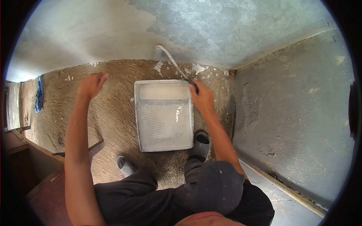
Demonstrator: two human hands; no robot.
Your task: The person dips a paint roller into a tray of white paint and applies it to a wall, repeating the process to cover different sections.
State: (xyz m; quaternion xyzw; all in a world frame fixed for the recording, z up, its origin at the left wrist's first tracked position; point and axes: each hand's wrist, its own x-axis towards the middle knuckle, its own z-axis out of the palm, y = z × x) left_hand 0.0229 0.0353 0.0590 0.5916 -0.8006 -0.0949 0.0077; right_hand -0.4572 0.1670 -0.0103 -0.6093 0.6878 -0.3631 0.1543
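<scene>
My right hand (203, 97) is closed around the dark handle of a paint roller (171, 61). Its pale, paint-coated rod reaches up and left to the wall, where the roller head is blurred and hard to make out. Below it on the floor lies a paint tray (137, 120), with whitish paint (164, 91) in the deep end and a wet ribbed slope towards my feet. My left hand (91, 86) hangs in the air left of the tray, holding nothing, its fingers loosely bent and the thumb apart.
Ahead stands a wall (226, 30), part pale and part blotchy grey. A rough grey wall (286, 98) rises on the right. Wooden furniture (45, 162) is at the lower left, a blue cloth (39, 95) farther off. White paint spots (199, 68) mark the floor.
</scene>
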